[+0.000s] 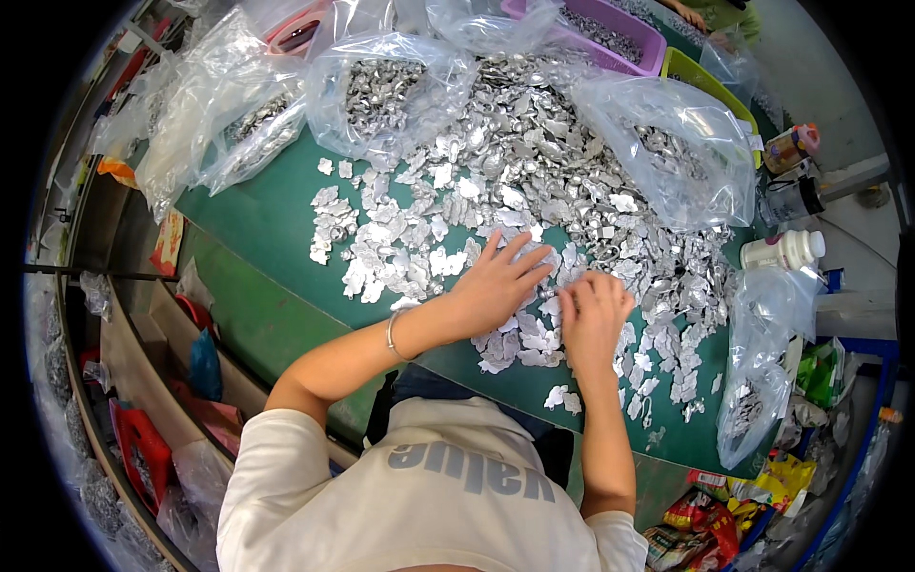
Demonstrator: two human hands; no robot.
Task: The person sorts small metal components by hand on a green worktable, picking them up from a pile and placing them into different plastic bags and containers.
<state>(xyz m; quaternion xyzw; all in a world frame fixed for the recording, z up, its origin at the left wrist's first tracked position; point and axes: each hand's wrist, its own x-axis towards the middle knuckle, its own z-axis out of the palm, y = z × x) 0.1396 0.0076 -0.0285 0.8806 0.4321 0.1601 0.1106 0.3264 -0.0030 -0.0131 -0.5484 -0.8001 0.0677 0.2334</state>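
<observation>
Thin, shiny, silvery metal pieces (534, 162), flat and ragged-edged, are lying in a wide heap across the green desk (257, 238); there are far too many to count. The heap is thickest toward the far side and is thinning into scattered single bits near the person.

The left hand (496, 281) is resting palm down on the pieces at the near edge of the heap, fingers spread apart and flat, clamping nothing. A thin silver bracelet (391, 334) is circling its wrist. The right hand (593, 310) is sitting just beside it, fingers curled together over the pieces; whether it is pinching one cannot be told.

Soft, crinkled clear plastic bags are ringing the heap. One bag (381, 86) at the far left is holding more pieces, a second (677, 153) is slumping at the far right, and a third (758, 381) is hanging at the desk's right edge. More bags are piling up at the far left corner.

A purple bin (620, 24) holding pieces and a yellow-green bin (710, 86) are standing at the far edge. A white plastic bottle (786, 250) is lying on its side at the right. Colourful wrappers (715, 515) are cluttering the lower right corner.

The person is wearing a white shirt (410, 505).
</observation>
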